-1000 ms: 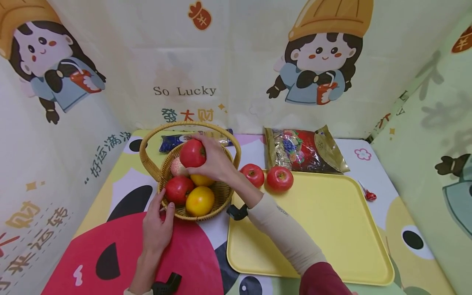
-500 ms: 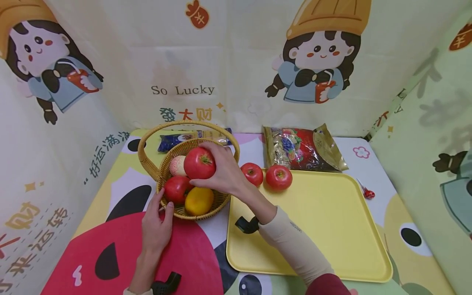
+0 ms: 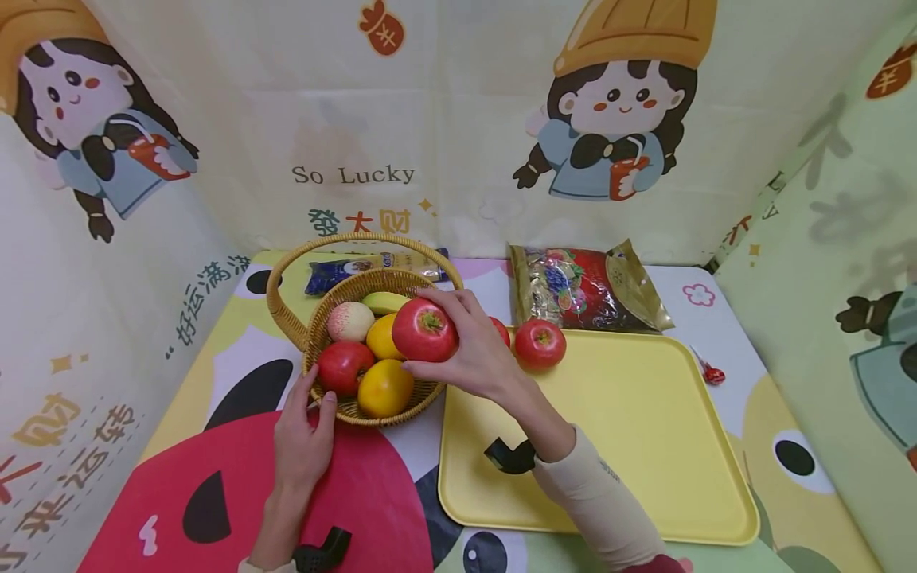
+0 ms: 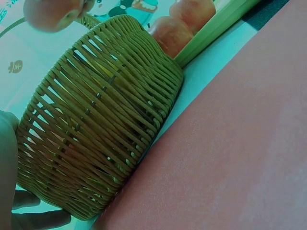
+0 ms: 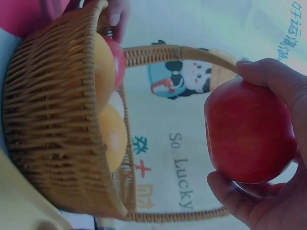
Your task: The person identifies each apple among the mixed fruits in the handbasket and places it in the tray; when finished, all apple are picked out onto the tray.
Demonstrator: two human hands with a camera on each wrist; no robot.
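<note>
My right hand [image 3: 478,346] grips a red apple [image 3: 426,329] above the right rim of the wicker basket [image 3: 351,419]. In the right wrist view, thumb and fingers spread round this apple [image 5: 250,132], which is apart from the basket. My left hand [image 3: 304,436] holds the basket's front left rim. Inside the basket lie another red apple [image 3: 345,368], a yellow fruit [image 3: 386,388], a second yellow fruit [image 3: 383,337], a pale pink speckled round fruit [image 3: 350,321] and a partly hidden banana [image 3: 385,302]. The left wrist view shows the basket's woven side [image 4: 96,120].
A yellow tray [image 3: 609,446] lies right of the basket. One red apple [image 3: 540,344] sits at its back left; another [image 3: 501,330] is mostly hidden by my right hand. Behind are a candy bag [image 3: 583,286] and a blue packet [image 3: 337,274]. A red lollipop [image 3: 712,374] lies right.
My right hand has carried the apple rightward and toward me, from over the basket's middle to its right rim, uncovering the banana and a yellow fruit. The left hand stays at the rim.
</note>
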